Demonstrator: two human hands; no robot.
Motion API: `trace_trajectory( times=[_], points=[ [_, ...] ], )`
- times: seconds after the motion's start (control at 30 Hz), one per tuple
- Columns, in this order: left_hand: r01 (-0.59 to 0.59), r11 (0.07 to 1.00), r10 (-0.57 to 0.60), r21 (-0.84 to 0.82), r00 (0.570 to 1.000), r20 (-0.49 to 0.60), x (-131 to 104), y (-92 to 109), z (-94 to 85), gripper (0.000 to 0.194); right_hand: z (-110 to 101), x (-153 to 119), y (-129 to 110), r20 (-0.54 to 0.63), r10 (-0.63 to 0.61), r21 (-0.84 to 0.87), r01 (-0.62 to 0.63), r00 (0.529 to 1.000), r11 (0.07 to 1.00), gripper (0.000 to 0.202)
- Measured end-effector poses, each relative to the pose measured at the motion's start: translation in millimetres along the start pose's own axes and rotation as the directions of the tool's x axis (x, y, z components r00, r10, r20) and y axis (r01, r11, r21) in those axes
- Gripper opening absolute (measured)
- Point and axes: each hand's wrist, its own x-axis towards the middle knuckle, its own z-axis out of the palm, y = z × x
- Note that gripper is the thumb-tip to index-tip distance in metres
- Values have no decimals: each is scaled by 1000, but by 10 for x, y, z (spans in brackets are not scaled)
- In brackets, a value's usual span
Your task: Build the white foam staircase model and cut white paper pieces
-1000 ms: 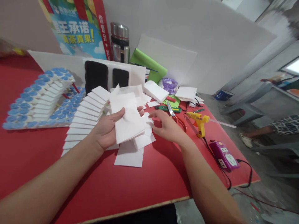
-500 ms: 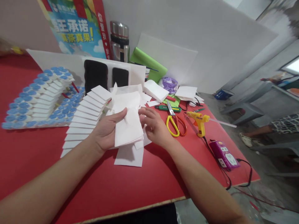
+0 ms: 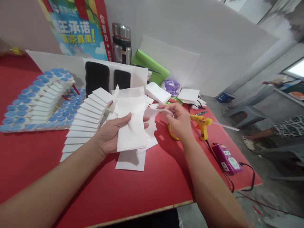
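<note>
My left hand (image 3: 112,131) grips a small stack of white tissue paper (image 3: 131,125), thumb on top and fingers beneath. Off to its right, my right hand (image 3: 179,118) pinches the corner of a thin white sheet (image 3: 163,110), which stretches out from near the stack. More white paper (image 3: 130,161) lies on the red table under the left hand. Close by on the left stands a stepped fan of white foam-like strips (image 3: 82,129). Scissors (image 3: 173,133) are mostly covered by my right hand, with only part of a yellow handle showing.
A yellow glue gun (image 3: 201,125) and a purple power socket box (image 3: 228,158) with cables lie at the right. A blue-and-white rolled-paper model (image 3: 23,107) stands left. Two dark phone-like slabs (image 3: 97,77), a steel flask (image 3: 122,44) and green paper (image 3: 152,65) line the back.
My right hand has moved right, away from the stack, drawing a thin white sheet with it and passing over the scissors. My left hand keeps its hold almost unmoved.
</note>
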Motion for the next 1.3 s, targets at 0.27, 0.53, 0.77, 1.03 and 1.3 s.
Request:
trace_trajectory(
  times=[0.27,0.53,0.77,1.03,1.3],
  points=[
    [32,999,-32,1,997,75,115,-78,-93,49,-219,34,-164,-46,358,512,-286,932,810,24],
    [85,987,-103,134,985,135,155,-300,-19,32,267,-206,-336,272,372,255,-439,888,862,19],
    [120,992,-128,50,966,225,173,-326,-23,40,279,-213,-321,206,409,122,-438,889,890,18],
    [48,996,-63,76,976,210,148,-318,-59,69,271,-194,-312,193,403,83,-424,895,902,20],
    [18,975,-41,220,994,101,102,-343,-44,30,295,-204,-279,184,407,113,-431,894,895,22]
  ],
)
